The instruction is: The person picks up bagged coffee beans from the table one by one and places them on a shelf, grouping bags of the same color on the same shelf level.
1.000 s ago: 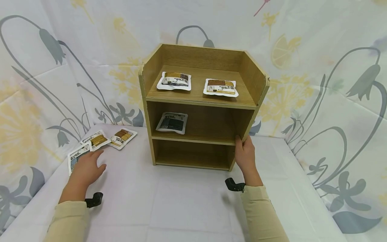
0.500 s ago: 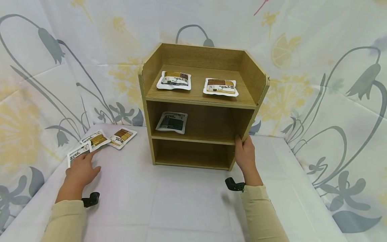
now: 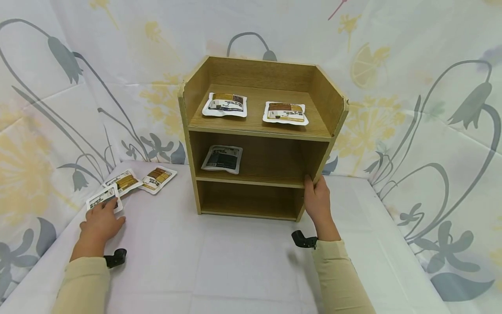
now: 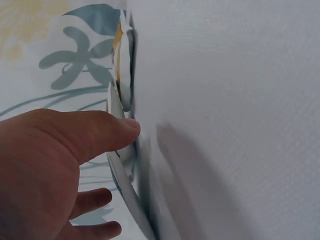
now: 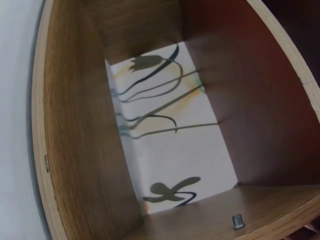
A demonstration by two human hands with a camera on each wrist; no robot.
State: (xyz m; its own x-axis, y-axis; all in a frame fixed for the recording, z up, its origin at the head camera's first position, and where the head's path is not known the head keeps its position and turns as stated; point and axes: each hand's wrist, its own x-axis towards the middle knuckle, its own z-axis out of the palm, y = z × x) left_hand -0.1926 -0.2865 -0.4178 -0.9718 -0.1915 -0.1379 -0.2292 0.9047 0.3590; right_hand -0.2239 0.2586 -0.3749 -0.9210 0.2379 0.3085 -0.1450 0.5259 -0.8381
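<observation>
In the head view my left hand (image 3: 99, 223) is over a white packet (image 3: 103, 197) with a dark label at the far left, its fingertips on the packet. The left wrist view shows the thumb (image 4: 107, 131) stretched out across the packet's edge (image 4: 127, 187), the fingers apart and fairly straight. My right hand (image 3: 318, 201) grips the right side panel of a small wooden shelf (image 3: 251, 134), about level with the middle board. Its fingertips are mostly hidden behind that panel. The right wrist view looks into an open-backed compartment (image 5: 80, 135).
Two brown-labelled packets (image 3: 124, 182) (image 3: 158, 179) lie behind the left hand, one overlapping the other. On the shelf's top rest two more packets (image 3: 225, 105) (image 3: 285, 114); a dark-labelled packet (image 3: 222, 159) lies on the middle board. Flowered cloth (image 3: 423, 87) hangs behind the white-covered table (image 3: 235, 261).
My left hand has shifted slightly left and back toward me, its fingers settling onto the dark-labelled packet, more of which now shows. The right hand keeps its grip on the shelf.
</observation>
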